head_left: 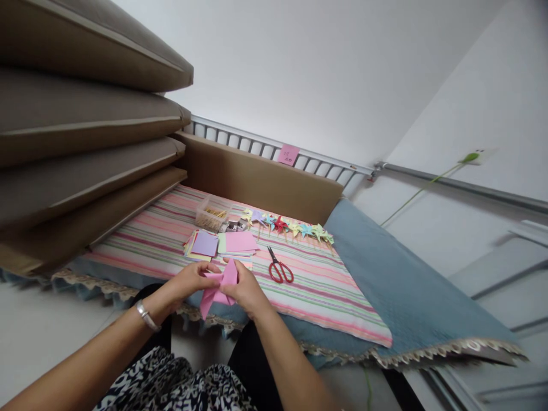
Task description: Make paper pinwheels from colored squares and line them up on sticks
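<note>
my left hand [197, 281] + right hand [248, 290]: pinching folded pink paper with pointed flaps [230, 275] | paper: between my hands, by the front edge of the pink-striped white cloth [329, 299] | red-handled, dark-bladed scissors [280, 269]: on cloth, rightward

Soft, diffuse light; cushions [85, 105] left of the left hand [197, 281] are shaded underneath; pinwheels [280, 224] beyond the right hand [247, 287] appear slightly soft; wide-angle distortion stretches the margins.

The pink folded piece [218, 296] is matt paper.
</note>
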Motion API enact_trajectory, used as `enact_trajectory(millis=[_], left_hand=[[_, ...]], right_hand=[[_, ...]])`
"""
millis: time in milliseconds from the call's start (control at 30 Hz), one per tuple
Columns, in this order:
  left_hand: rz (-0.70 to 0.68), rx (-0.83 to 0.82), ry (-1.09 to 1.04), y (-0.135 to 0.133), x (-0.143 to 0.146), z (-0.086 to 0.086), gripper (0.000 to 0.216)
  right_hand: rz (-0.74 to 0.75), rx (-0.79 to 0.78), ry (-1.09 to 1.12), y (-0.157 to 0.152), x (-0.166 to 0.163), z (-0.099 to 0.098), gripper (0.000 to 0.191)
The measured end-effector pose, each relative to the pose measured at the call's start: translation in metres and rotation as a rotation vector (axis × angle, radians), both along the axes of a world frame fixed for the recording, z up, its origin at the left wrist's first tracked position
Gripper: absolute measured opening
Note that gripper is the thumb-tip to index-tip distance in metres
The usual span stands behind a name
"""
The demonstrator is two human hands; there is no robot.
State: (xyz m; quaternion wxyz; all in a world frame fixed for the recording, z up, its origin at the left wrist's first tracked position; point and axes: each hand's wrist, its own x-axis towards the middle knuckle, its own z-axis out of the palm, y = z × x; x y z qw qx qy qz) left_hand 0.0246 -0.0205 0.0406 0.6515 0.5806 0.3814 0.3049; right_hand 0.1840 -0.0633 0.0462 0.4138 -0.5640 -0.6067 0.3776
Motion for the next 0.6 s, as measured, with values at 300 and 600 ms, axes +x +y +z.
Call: enact_trajectory(millis=[300, 600], left_hand=[[0.131, -0.209, -0.270, -0.015, 0.009, -0.018, 0.018], [0.163, -0.218, -0.310, -0.010, -0.003, -0.009, 0.015]], right_hand=[[-0.200, 0.009, 0.250, -0.001, -0.011, -0.010, 0.067], [-0.141, 0.059, 0.411, -0.015, 0.006, -0.027, 0.052]])
